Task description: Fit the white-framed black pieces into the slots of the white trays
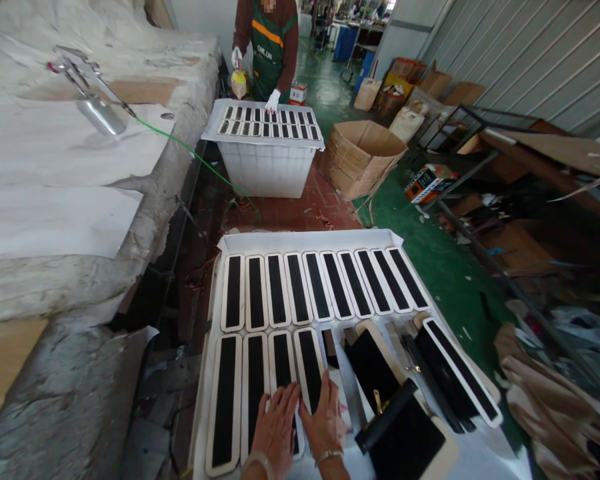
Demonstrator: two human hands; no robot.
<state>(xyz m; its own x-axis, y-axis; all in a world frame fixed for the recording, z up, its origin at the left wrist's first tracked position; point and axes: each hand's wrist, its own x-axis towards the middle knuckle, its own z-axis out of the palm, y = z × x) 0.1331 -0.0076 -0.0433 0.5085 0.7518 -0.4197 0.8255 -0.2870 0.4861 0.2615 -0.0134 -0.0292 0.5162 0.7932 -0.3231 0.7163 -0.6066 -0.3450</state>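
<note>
Both hands are flat on the near row of strips on the white board (260, 241). Left hand (276, 427) has its fingers spread and lies palm down on the third strip (283, 373), counted from the board's left edge, holding nothing. Right hand (324, 419) is also open and flat, fingertips on the fourth strip (310, 363), just beside the left hand and nearly touching it. Each wrist carries a bracelet.

Strips are black with cream borders. The far row (320, 285) on the board is full, laid side by side across its width. The near row has four strips set from the board's left edge; right of those, the board's right half holds a loose heap of strips (445, 373) at mixed angles (some face down, some overlapping), plus a black clamp-like piece (386, 423) near the board's front edge.

Beyond the board's far edge stands a white crate (267, 170) with a second board of smaller strips (267, 125) on top. Another person in a green apron (266, 47) stands behind it, one gloved hand on those strips, the other holding a yellow bottle (239, 83). Right of the crate is an open cardboard box (360, 157). Left of the board is a paper-covered bench (55, 173) with a spray gun (93, 100) and a green hose (200, 160).
</note>
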